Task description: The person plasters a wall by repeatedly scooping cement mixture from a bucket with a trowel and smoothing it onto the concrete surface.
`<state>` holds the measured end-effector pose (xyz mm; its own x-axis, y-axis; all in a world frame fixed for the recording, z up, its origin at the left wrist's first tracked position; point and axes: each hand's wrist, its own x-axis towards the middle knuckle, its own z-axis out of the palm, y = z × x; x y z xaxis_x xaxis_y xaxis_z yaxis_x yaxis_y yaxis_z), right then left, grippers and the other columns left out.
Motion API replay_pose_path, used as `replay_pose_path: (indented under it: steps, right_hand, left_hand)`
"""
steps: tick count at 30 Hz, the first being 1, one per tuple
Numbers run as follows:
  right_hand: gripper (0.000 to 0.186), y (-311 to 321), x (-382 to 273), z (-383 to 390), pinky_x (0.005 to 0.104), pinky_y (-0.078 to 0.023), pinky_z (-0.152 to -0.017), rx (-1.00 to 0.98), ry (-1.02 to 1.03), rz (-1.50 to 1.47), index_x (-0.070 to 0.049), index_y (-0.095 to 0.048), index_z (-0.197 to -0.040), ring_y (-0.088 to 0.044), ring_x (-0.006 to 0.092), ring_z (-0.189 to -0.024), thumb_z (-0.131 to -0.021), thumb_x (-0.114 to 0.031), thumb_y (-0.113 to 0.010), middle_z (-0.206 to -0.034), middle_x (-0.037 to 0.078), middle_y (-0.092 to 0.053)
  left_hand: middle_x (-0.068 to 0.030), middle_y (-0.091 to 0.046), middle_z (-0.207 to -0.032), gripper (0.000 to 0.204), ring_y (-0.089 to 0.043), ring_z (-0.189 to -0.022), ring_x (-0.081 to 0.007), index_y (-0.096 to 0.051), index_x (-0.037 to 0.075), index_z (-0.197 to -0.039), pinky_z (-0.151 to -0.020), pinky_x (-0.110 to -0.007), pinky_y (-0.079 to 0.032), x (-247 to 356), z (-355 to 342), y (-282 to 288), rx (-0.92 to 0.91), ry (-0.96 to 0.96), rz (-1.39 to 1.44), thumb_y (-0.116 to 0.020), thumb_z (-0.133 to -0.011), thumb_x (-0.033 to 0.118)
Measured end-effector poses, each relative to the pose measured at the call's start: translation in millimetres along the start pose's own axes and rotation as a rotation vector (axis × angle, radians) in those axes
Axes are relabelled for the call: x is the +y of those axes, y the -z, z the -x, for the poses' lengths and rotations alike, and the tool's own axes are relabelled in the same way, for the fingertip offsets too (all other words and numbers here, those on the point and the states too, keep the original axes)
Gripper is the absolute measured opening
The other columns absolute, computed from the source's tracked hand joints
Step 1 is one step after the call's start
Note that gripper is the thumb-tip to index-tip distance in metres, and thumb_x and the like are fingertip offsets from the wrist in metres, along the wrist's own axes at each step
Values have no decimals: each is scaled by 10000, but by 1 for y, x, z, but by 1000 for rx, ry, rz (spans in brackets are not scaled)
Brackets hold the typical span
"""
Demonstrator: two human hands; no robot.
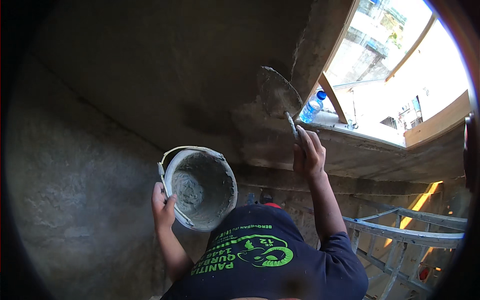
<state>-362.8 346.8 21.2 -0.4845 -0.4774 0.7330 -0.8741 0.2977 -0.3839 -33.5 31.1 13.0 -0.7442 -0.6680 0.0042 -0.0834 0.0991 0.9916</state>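
Note:
My left hand (164,207) grips the left rim of a pale bucket (217,177), beside its bail handle (161,170). The bucket is tilted, so its inside shows grey wet mortar (189,194) at the bottom and smears up the walls. In my right hand (311,152), raised higher, the fingers are closed round the handle of a trowel (281,94). Its mortar-coated blade lies against or very near the dark wall (210,85), left of the window opening; I cannot tell whether it touches. Darker damp patches show on the wall around the blade.
A clear plastic bottle (312,107) with a blue cap stands on the sill (345,129) inside the wooden window frame (440,125), right of the trowel. Bright light comes through the opening. At lower right stands a metal ladder-like frame (410,235). Another wall (80,190) runs along the left.

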Motion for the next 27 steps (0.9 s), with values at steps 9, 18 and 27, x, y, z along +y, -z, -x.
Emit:
replay_pose_path:
  steps: [9, 18, 27]
  right_hand:
    - [527, -24, 28, -13, 433, -581, -656, -18, -59, 65, -105, -584, -1392, -703, 326, -857, -873, -95, -673, -1071, 110, -664]
    - [462, -4, 20, -13, 425, -591, -696, 57, 47, -16, -14, -622, -1320, -706, 368, -854, -859, -31, -642, -1065, 189, -683]
    - [535, -34, 5, -20, 428, -552, -563, -202, -9, 221, -173, -614, -1364, -685, 302, -702, -842, -109, -716, -985, 100, -628]
  left_hand:
    - [-53, -581, -950, 248, -538, -857, -76, -441, 26, -1081, -764, -244, -429, -6, -2, 4, -22, -4, 28, -552, -888, -84]
    - [-64, -576, -968, 262, -551, -892, -98, -446, 7, -1106, -818, -250, -441, -16, 2, 13, 23, 31, 13, -547, -879, -74]
    - [-68, -574, -986, 265, -549, -897, -97, -447, 9, -1106, -834, -253, -443, -14, 4, 11, 29, 0, 46, -552, -878, -74]
